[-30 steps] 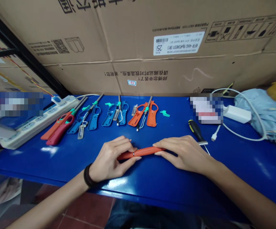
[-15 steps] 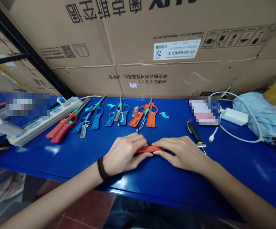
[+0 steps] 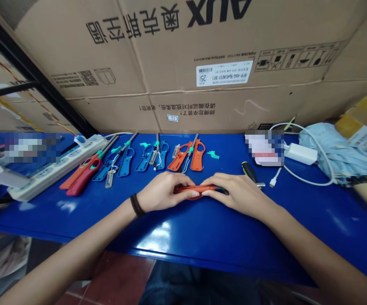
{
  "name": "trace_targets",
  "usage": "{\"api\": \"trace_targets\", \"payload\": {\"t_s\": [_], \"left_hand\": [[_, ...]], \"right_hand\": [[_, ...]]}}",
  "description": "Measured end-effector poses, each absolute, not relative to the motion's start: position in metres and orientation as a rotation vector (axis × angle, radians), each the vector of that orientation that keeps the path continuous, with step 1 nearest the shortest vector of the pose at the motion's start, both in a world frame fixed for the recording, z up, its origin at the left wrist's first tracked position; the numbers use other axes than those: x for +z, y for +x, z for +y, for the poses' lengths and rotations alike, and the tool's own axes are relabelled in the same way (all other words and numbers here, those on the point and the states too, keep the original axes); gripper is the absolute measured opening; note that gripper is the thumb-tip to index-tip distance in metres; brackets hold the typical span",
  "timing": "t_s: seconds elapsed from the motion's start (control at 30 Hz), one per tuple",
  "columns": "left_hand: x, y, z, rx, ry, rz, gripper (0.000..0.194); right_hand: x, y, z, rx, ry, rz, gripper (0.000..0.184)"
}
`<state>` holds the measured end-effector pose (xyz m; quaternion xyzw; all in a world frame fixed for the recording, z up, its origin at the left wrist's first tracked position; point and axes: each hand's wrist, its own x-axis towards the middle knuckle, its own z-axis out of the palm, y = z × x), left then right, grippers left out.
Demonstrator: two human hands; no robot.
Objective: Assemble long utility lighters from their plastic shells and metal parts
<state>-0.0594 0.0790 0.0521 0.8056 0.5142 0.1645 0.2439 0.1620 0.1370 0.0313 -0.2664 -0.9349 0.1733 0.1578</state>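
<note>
Left hand (image 3: 167, 190) and right hand (image 3: 234, 192) meet low over the near half of the worktop (image 3: 167, 237), a smooth, glossy blue sheet throwing white glare. Between them: an orange lighter (image 3: 198, 189), slim hard plastic seen edge-on, lying crosswise. Grip of each hand closed down to the plastic's thickness, thumb on the near side, fingers on the far side; left has one end, right the other. A dark narrow length shows under the right fingers. Whether the lighter touches the worktop, cannot tell.

Beyond the hands, a row of opened lighters. Orange shell halves (image 3: 197, 156), moulded and hollow, each with a looped upper end, a grey metal tube between them. Left of these, blue shell halves (image 3: 144, 159) of the same curved form, with thin white wires and a clear, boxy tank (image 3: 153, 158). A small jagged green piece (image 3: 213, 155) lies flat, right of the orange halves.

Far left, a red lighter (image 3: 83, 180), whole, smooth-handled, beside a long white power strip (image 3: 54, 167). Just past the right hand, a screwdriver (image 3: 248, 171), black and yellow handle, partly hidden. Behind everything, a creased brown cardboard carton (image 3: 170, 76), print upside down.
</note>
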Motion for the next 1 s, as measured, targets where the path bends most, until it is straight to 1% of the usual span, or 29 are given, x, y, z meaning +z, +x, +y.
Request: {"api": "trace_targets", "payload": {"t_s": [0.13, 0.2, 0.37, 0.43, 0.53, 0.57, 0.67, 0.8, 1.0], "left_hand": [[0.056, -0.079, 0.079, 0.456, 1.936, 1.398, 0.037], [0.055, -0.087, 0.074, 0.466, 1.86, 1.391, 0.036], [0.059, -0.089, 0.053, 0.455, 1.919, 1.475, 0.032], [0.064, -0.084, 0.046, 0.463, 2.002, 1.472, 0.034], [0.068, -0.072, 0.037, 0.393, 2.267, 1.464, 0.046], [0.068, -0.067, 0.035, 0.348, 2.376, 1.485, 0.047], [0.063, -0.05, 0.032, 0.206, 2.689, 1.512, 0.039], [0.057, -0.037, 0.03, 0.189, 2.846, 1.516, 0.039], [0.058, -0.035, 0.027, 0.244, 2.683, 1.579, 0.029]], "right_hand": [[0.034, 0.164, 0.139, 0.551, -0.844, -2.66, 0.026], [0.035, 0.165, 0.14, 0.6, -0.886, -2.661, 0.026], [0.043, 0.168, 0.139, 0.84, -1.013, -2.621, 0.03], [0.048, 0.169, 0.139, 0.982, -1.044, -2.597, 0.034], [0.055, 0.172, 0.138, 1.16, -1.013, -2.58, 0.043], [0.056, 0.173, 0.138, 1.203, -0.993, -2.581, 0.044], [0.057, 0.174, 0.138, 1.288, -0.952, -2.594, 0.043], [0.052, 0.173, 0.138, 1.15, -0.923, -2.608, 0.04], [0.049, 0.168, 0.133, 0.826, -0.933, -2.666, 0.033]]}}
